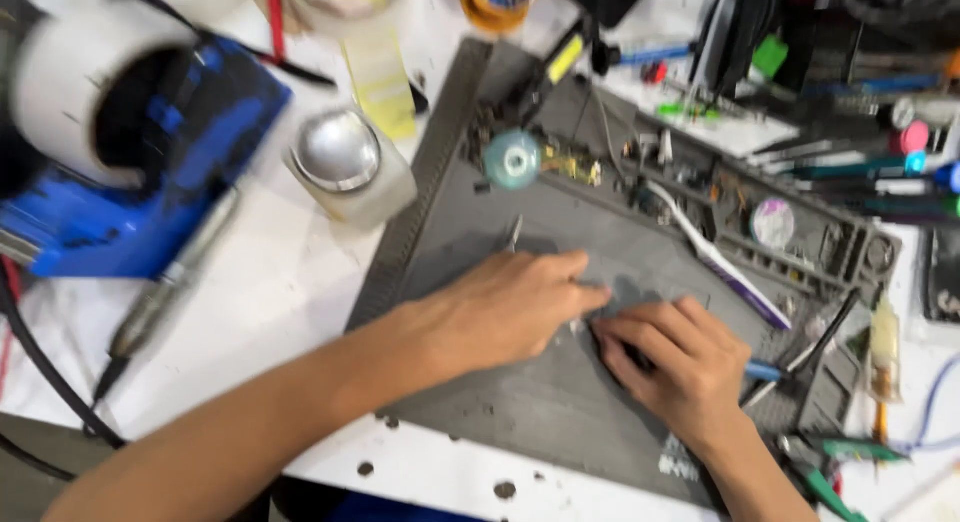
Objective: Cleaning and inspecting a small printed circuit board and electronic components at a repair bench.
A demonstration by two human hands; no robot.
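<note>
Both hands meet mid grey rubber work mat on the worktop. Left hand lies flat, fingers together, pinning something small and blurred. Right hand is curled on a blue-handled tool. I'd press steadily.

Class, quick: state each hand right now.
Left hand: fingers pressed on the grey mat; any hold cannot be told.
Right hand: closed on a blue-tipped tool.
</note>
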